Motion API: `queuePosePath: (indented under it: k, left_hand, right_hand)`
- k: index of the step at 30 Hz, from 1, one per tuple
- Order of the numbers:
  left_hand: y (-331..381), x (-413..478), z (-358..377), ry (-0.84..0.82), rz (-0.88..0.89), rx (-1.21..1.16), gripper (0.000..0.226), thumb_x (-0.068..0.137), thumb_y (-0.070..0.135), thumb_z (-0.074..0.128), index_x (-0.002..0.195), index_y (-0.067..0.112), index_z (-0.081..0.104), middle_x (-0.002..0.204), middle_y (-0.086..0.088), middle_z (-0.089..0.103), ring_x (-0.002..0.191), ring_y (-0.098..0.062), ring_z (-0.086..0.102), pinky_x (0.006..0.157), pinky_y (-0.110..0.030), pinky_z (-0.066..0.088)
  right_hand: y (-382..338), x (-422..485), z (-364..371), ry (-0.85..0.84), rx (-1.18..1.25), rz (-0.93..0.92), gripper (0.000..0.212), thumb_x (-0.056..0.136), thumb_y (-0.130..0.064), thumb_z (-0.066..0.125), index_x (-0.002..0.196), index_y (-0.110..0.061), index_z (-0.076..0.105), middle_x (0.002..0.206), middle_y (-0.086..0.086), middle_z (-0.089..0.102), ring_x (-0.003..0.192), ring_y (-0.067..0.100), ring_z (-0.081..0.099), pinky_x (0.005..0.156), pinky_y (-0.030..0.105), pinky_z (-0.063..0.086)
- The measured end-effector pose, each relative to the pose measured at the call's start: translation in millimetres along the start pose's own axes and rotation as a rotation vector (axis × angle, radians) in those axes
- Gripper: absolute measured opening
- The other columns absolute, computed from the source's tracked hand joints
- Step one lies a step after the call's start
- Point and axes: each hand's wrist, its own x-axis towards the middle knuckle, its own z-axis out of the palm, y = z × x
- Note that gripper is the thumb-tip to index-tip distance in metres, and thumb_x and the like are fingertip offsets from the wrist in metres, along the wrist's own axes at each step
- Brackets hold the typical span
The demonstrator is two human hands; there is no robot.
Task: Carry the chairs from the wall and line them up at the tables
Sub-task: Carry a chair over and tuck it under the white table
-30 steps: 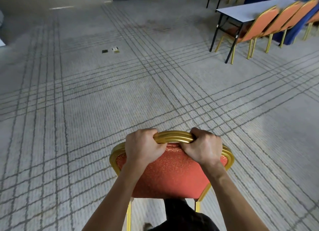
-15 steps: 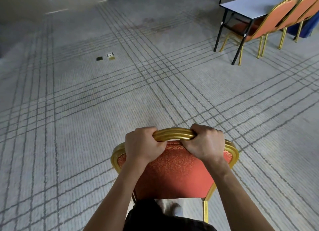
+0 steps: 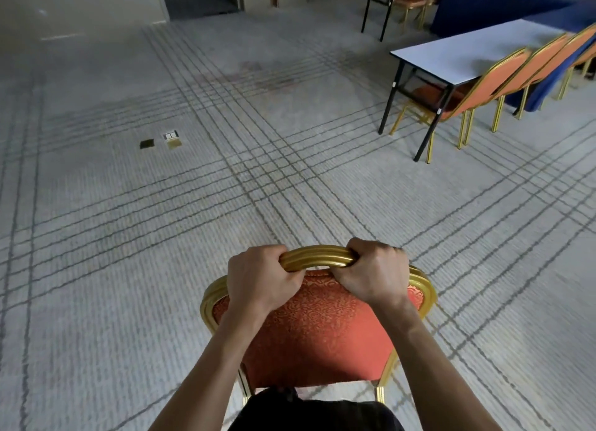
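Left hand (image 3: 261, 279) and right hand (image 3: 374, 274) both clenched round the gold top rail of the red banquet chair (image 3: 319, 334), which is well short of the white folding bench (image 3: 467, 50). Bench and its row of matching chairs (image 3: 496, 82) sit nearer than a second ago — carry progressing, placement not yet done. Grey grid-lined carpet (image 3: 161, 237); floor sockets (image 3: 167, 139) well left of bench.
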Motion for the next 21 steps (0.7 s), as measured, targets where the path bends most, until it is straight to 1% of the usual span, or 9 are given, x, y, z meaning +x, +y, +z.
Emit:
queuePosePath:
  k: [3, 6, 9, 11, 14, 16, 17, 19, 21]
  left_hand:
    - [-8, 72, 6, 0.017, 0.039, 0.011, 0.043, 0.071, 0.053, 0.07, 0.056, 0.019, 0.048, 0.046, 0.009, 0.047, 0.048, -0.012, 0.05, 0.054, -0.026, 0.029]
    - [-12, 138, 15, 0.031, 0.073, 0.033, 0.042, 0.069, 0.052, 0.07, 0.057, 0.019, 0.048, 0.047, 0.009, 0.047, 0.048, -0.014, 0.051, 0.054, -0.026, 0.028]
    - [-21, 207, 37, 0.062, 0.128, 0.06, 0.039, 0.068, 0.051, 0.069, 0.057, 0.018, 0.051, 0.049, 0.009, 0.05, 0.048, -0.014, 0.051, 0.051, -0.025, 0.028]
    - [-27, 260, 56, 0.102, 0.165, 0.067, 0.04, 0.068, 0.049, 0.07, 0.056, 0.02, 0.046, 0.049, 0.011, 0.045, 0.046, -0.015, 0.048, 0.05, -0.025, 0.028]
    - [-28, 326, 76, 0.088, 0.2, 0.063, 0.041, 0.069, 0.049, 0.07, 0.057, 0.026, 0.038, 0.05, 0.013, 0.037, 0.046, -0.018, 0.048, 0.052, -0.025, 0.026]
    - [-27, 377, 94, 0.121, 0.206, 0.096, 0.041, 0.068, 0.05, 0.069, 0.056, 0.024, 0.04, 0.049, 0.01, 0.041, 0.047, -0.022, 0.054, 0.053, -0.025, 0.026]
    - [-26, 402, 101, 0.107, 0.198, 0.109, 0.04, 0.068, 0.05, 0.069, 0.056, 0.023, 0.043, 0.049, 0.008, 0.046, 0.048, -0.022, 0.056, 0.053, -0.025, 0.026]
    - [-25, 445, 115, 0.119, 0.19, 0.131, 0.038, 0.067, 0.049, 0.069, 0.056, 0.02, 0.047, 0.05, 0.006, 0.052, 0.048, -0.022, 0.057, 0.051, -0.024, 0.027]
    - [-24, 483, 124, 0.111, 0.16, 0.141, 0.038, 0.065, 0.048, 0.069, 0.055, 0.019, 0.047, 0.049, 0.004, 0.052, 0.047, -0.022, 0.056, 0.048, -0.025, 0.03]
  right_hand:
    - [2, 62, 20, 0.03, 0.007, 0.022, 0.033, 0.057, -0.046, 0.062, 0.054, -0.021, 0.042, 0.048, 0.0, 0.055, 0.045, 0.03, 0.055, 0.051, 0.022, 0.028]
    - [8, 120, 39, 0.046, 0.02, 0.037, 0.033, 0.06, -0.05, 0.054, 0.054, -0.018, 0.048, 0.049, 0.0, 0.056, 0.045, 0.03, 0.056, 0.048, 0.024, 0.033]
    - [20, 182, 72, 0.069, 0.04, 0.039, 0.033, 0.061, -0.049, 0.055, 0.054, -0.017, 0.05, 0.049, 0.0, 0.057, 0.046, 0.03, 0.056, 0.049, 0.024, 0.033]
    - [32, 229, 99, 0.082, 0.032, 0.041, 0.033, 0.061, -0.048, 0.059, 0.055, -0.016, 0.051, 0.049, 0.001, 0.057, 0.047, 0.03, 0.057, 0.049, 0.024, 0.034]
    - [50, 287, 132, 0.057, 0.077, 0.061, 0.034, 0.063, -0.048, 0.06, 0.057, -0.016, 0.052, 0.05, 0.002, 0.057, 0.049, 0.031, 0.058, 0.049, 0.026, 0.038]
    - [66, 337, 157, 0.054, 0.106, 0.054, 0.034, 0.063, -0.049, 0.057, 0.056, -0.017, 0.049, 0.049, 0.001, 0.055, 0.048, 0.031, 0.056, 0.048, 0.027, 0.041]
    - [74, 361, 167, 0.037, 0.134, 0.055, 0.033, 0.063, -0.049, 0.056, 0.055, -0.019, 0.046, 0.048, 0.001, 0.054, 0.047, 0.03, 0.055, 0.047, 0.028, 0.042]
    - [85, 403, 184, 0.04, 0.164, 0.037, 0.031, 0.063, -0.049, 0.054, 0.055, -0.022, 0.041, 0.047, 0.0, 0.052, 0.044, 0.029, 0.053, 0.046, 0.029, 0.043]
    - [96, 443, 199, 0.036, 0.199, 0.021, 0.03, 0.063, -0.049, 0.053, 0.056, -0.023, 0.039, 0.046, -0.001, 0.051, 0.043, 0.028, 0.051, 0.045, 0.03, 0.043]
